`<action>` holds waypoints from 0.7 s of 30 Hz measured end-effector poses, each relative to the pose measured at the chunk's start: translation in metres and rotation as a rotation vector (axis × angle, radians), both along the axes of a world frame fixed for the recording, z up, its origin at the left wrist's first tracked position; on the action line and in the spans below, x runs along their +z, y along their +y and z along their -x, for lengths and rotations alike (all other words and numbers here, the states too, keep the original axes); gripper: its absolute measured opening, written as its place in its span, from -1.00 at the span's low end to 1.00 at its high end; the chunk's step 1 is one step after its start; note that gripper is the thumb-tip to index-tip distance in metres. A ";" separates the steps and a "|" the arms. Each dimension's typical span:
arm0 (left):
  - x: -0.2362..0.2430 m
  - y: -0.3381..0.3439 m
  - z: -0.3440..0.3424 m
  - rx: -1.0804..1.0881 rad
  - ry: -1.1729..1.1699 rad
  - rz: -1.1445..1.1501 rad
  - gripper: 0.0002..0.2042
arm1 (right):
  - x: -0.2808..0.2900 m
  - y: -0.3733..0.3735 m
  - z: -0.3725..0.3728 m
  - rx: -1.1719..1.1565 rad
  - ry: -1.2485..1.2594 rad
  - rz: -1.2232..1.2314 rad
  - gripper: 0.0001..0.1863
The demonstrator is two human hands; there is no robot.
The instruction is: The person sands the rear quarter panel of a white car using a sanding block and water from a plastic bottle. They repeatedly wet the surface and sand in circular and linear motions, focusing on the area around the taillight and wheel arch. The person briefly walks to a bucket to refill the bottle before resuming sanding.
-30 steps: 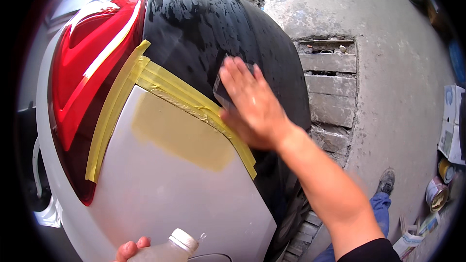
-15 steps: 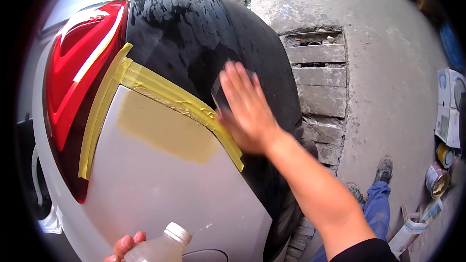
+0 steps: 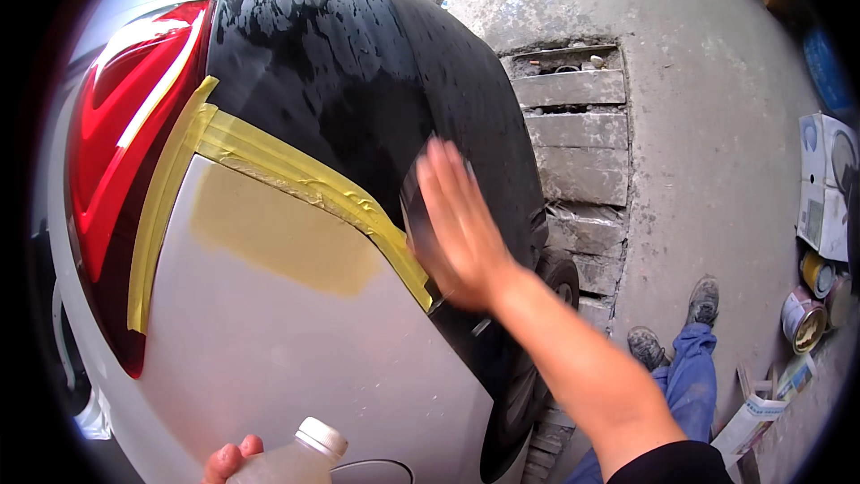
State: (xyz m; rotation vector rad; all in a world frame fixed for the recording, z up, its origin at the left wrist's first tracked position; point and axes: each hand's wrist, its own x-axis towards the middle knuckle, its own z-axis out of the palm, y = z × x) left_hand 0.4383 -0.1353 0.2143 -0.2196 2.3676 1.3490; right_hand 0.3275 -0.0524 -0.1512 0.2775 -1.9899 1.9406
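Note:
My right hand lies with its fingers stretched out and together on the wet black bumper. It presses a dark, thin sheet like sandpaper against the surface; most of the sheet is hidden beneath the palm. At the lower edge, my left hand is closed around a translucent plastic bottle with a white cap. The bottle is held over the pale car panel. Yellow masking tape borders a tan patch on this panel, close to the right hand.
A red tail light sits at the left. Wooden slats fill a floor channel beyond the bumper. Along the right are a white box, open paint cans and a blue object. My shoes stand on concrete.
My right hand has slid slightly nearer to me along the bumper with the sandpaper. The view has shifted a little, and the car sits farther left. My left hand still holds the bottle.

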 end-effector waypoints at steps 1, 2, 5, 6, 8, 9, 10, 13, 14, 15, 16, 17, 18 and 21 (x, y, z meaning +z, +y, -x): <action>0.001 -0.002 0.000 0.002 -0.004 0.007 -0.48 | 0.001 -0.005 -0.042 0.085 -0.064 0.055 -0.07; 0.000 -0.001 0.001 -0.007 -0.013 -0.011 -0.48 | -0.006 -0.009 -0.092 0.080 -0.099 0.072 -0.11; 0.000 0.000 0.003 -0.019 -0.036 -0.005 -0.48 | 0.004 -0.009 -0.153 0.133 -0.184 0.068 -0.14; 0.000 0.000 0.002 -0.020 -0.043 0.004 -0.48 | 0.001 -0.010 -0.132 0.124 -0.166 0.055 -0.13; -0.002 0.001 -0.001 -0.025 -0.055 0.010 -0.47 | -0.007 -0.003 -0.069 0.063 -0.091 0.017 -0.12; -0.004 0.003 -0.002 -0.032 -0.061 0.014 -0.47 | -0.010 0.003 -0.022 0.003 -0.030 -0.004 -0.11; -0.007 0.003 -0.002 -0.041 -0.069 0.007 -0.47 | -0.016 0.003 0.019 -0.071 -0.028 -0.026 -0.10; -0.011 0.002 -0.004 -0.054 -0.067 0.019 -0.46 | -0.011 -0.006 0.014 -0.100 -0.040 -0.019 -0.11; -0.009 0.002 -0.007 -0.057 -0.074 0.016 -0.46 | -0.006 -0.004 -0.011 -0.082 -0.053 -0.012 -0.12; -0.005 0.001 -0.009 -0.042 -0.071 0.033 -0.46 | 0.002 -0.006 -0.054 0.071 -0.085 0.044 -0.15; -0.005 0.002 -0.010 -0.045 -0.068 0.040 -0.45 | -0.001 -0.014 -0.097 0.090 -0.096 -0.016 -0.15; -0.005 0.003 -0.009 -0.047 -0.074 0.034 -0.45 | -0.002 -0.016 -0.145 0.139 -0.154 0.010 -0.15; -0.005 0.005 -0.010 -0.049 -0.076 0.035 -0.45 | 0.003 -0.016 -0.186 0.172 -0.216 0.070 -0.15; -0.005 0.006 -0.013 -0.045 -0.074 0.032 -0.44 | 0.009 -0.019 -0.232 0.223 -0.259 0.040 -0.12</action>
